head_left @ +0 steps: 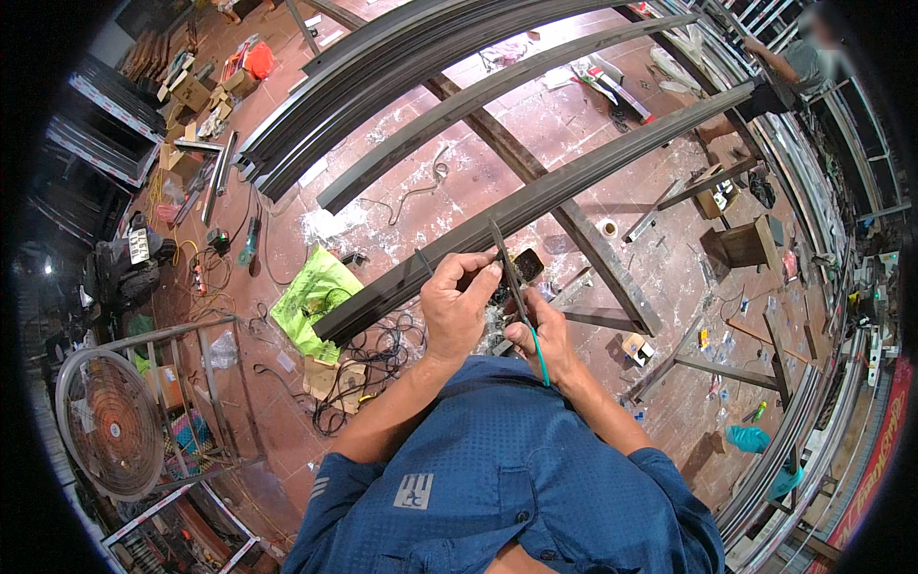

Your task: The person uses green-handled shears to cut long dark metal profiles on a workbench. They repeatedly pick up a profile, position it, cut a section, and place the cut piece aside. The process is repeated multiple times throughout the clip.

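Both of my hands are in front of my blue shirt, just on the near side of a long dark metal bar [564,191]. My right hand [553,340] is closed around a thin dark tool with a teal end [510,273]; its kind I cannot make out. The tool slants up from my palm, and its tip overlaps the bar in view. My left hand [459,304] is pinched beside the tool's shaft. Anything between those fingertips is too small to tell. A short dark prong [424,260] shows beyond the left knuckles, against the bar.
The bar lies across a dark cross-beam [612,263], with more long profiles [382,86] beyond. A green bag [316,298] and tangled black cable [373,368] lie at the left. A round fan [110,421] stands lower left. Another person [813,62] is at the upper right.
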`<state>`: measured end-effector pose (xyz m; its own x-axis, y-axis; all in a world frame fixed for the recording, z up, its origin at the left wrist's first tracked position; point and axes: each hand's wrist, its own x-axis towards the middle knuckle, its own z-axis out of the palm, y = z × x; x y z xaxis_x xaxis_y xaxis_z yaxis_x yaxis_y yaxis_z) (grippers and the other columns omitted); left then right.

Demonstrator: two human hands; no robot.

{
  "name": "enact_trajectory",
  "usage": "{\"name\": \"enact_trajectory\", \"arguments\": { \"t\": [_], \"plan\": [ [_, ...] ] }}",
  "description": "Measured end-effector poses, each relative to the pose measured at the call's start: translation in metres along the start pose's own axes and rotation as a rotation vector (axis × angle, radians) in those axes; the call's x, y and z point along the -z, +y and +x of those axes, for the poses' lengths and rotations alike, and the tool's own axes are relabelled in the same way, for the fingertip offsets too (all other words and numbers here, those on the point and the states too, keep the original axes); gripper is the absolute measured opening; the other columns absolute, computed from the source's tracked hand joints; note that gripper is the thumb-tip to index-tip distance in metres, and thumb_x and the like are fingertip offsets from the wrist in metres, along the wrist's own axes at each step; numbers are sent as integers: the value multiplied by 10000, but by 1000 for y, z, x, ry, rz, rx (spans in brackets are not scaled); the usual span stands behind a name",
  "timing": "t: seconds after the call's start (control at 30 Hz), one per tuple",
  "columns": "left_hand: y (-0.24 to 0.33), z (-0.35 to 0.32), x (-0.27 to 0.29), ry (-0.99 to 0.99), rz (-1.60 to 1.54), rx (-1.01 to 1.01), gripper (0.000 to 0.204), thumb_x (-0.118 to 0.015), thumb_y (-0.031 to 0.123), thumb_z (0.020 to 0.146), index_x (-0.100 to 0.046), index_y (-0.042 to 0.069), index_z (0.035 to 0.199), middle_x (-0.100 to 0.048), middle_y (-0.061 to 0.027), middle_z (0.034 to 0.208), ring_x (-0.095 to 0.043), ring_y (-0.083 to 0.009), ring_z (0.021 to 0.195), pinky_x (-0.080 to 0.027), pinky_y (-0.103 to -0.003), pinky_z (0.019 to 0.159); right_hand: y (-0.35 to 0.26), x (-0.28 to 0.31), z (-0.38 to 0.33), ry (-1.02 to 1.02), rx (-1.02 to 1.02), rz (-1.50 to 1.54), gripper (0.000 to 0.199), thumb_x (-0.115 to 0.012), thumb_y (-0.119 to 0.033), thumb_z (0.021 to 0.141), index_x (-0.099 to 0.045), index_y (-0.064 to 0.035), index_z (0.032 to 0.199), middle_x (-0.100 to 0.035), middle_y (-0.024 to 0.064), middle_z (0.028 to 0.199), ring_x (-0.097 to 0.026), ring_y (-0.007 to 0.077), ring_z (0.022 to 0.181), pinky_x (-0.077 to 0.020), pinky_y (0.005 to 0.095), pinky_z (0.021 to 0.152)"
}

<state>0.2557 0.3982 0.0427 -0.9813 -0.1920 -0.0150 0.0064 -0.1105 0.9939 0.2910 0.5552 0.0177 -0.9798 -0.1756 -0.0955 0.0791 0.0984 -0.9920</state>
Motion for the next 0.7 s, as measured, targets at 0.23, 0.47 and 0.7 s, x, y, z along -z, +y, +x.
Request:
{"name": "enact_trajectory", "arguments": {
  "t": [0.23,0.47,0.7],
  "plan": [
    [-4,2,6,-5,-18,-19,104,-732,54,951,-728,-26,1018,-665,16,868,-545,-23,705,-438,-195,607,12,0,-5,-22,-95,31,696,-766,-647,859,-627,1,1070,-573,-18,728,-524,54,596,-409,238,505],
    [0,19,52,86,-83,22,119,-721,105,975,-710,7,1041,-648,9,811,-583,-51,686,-470,-212,601,-1,-2,20,-33,-138,-129,527,-808,-453,874,-684,-6,1124,-692,64,780,-632,126,712,-514,319,649],
    [40,38,262,916,64,-179,73,-672,131,1016,-674,60,1034,-587,26,788,-484,-49,581,-385,-198,497,-36,-19,146,-20,36,-610,592,-794,-490,859,-688,19,1143,-739,268,909,-746,403,905,-551,464,794]
  ]
}}
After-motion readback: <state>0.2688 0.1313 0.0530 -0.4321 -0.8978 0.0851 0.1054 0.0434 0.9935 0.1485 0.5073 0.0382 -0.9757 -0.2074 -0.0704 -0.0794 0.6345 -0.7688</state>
